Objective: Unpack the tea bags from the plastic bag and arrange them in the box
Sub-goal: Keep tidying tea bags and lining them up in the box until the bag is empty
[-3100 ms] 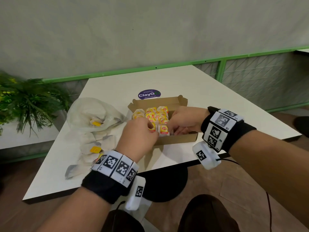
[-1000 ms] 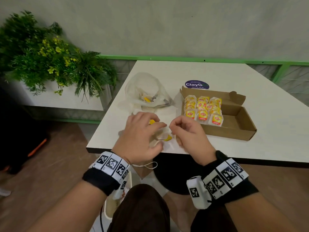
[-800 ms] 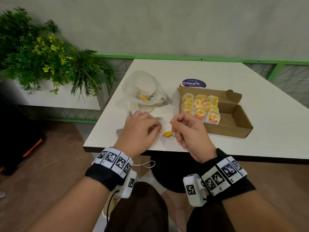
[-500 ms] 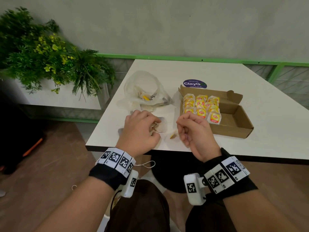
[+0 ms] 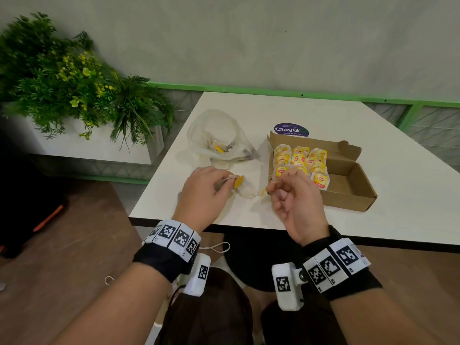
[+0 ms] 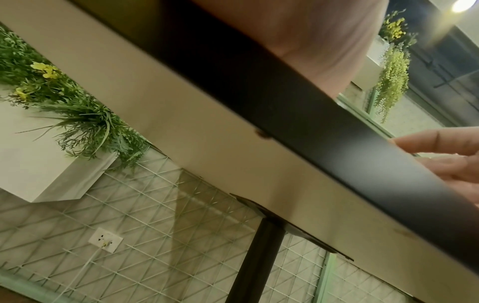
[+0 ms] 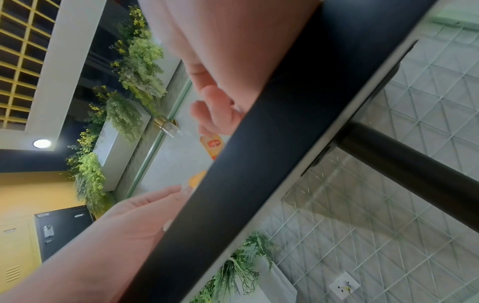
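Near the table's front edge my left hand point(image 5: 227, 183) pinches a tea bag point(image 5: 235, 181) with a yellow tag. My right hand point(image 5: 271, 188) pinches a second yellow tag point(image 5: 262, 192) between thumb and forefinger. A white pouch point(image 5: 246, 191) lies on the table between the hands; whose tag it carries I cannot tell. The right wrist view shows that tag point(image 7: 212, 144) below my right fingers point(image 7: 215, 110). The brown cardboard box point(image 5: 353, 195) sits to the right, its left half filled with rows of yellow-labelled tea bags point(image 5: 298, 159). The clear plastic bag point(image 5: 219, 143) lies behind my left hand with a few tea bags inside.
A purple round sticker point(image 5: 291, 129) is on the white table point(image 5: 373, 125) behind the box. A planter with green plants point(image 5: 74, 78) stands left of the table. The dark table edge point(image 6: 285, 114) fills both wrist views. A green rail runs along the wall.
Both hands came from the box to the table's front edge and picked at loose tea bags there. They have since drawn slightly apart, each pinching a yellow tag.
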Action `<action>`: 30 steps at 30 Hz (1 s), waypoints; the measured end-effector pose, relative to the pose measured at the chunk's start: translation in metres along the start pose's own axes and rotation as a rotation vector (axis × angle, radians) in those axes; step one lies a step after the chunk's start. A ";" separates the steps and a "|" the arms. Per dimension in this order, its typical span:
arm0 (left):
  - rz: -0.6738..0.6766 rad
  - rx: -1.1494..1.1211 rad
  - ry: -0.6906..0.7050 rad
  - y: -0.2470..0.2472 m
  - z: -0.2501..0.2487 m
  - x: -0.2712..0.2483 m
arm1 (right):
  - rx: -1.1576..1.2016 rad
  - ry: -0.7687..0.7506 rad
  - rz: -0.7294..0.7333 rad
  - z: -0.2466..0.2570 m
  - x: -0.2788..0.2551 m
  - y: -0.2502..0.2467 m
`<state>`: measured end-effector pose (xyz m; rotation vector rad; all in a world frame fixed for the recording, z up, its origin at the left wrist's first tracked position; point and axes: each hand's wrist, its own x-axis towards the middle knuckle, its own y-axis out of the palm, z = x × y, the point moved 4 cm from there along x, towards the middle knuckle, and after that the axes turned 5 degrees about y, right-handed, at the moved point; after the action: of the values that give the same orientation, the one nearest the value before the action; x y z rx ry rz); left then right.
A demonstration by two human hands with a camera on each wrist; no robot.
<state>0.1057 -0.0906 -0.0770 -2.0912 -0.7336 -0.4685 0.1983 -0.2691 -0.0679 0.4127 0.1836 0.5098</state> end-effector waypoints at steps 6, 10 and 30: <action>-0.006 0.047 0.127 0.000 -0.012 -0.002 | -0.210 -0.160 0.025 -0.003 -0.001 0.005; 0.021 0.046 0.116 -0.001 -0.015 -0.005 | -0.274 -0.197 0.100 -0.006 0.003 0.007; -0.113 0.119 0.137 -0.003 -0.011 -0.007 | -0.306 -0.191 0.064 -0.008 0.006 0.004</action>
<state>0.0974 -0.1004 -0.0727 -1.8940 -0.7825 -0.6094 0.1995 -0.2600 -0.0737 0.1662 -0.0920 0.5485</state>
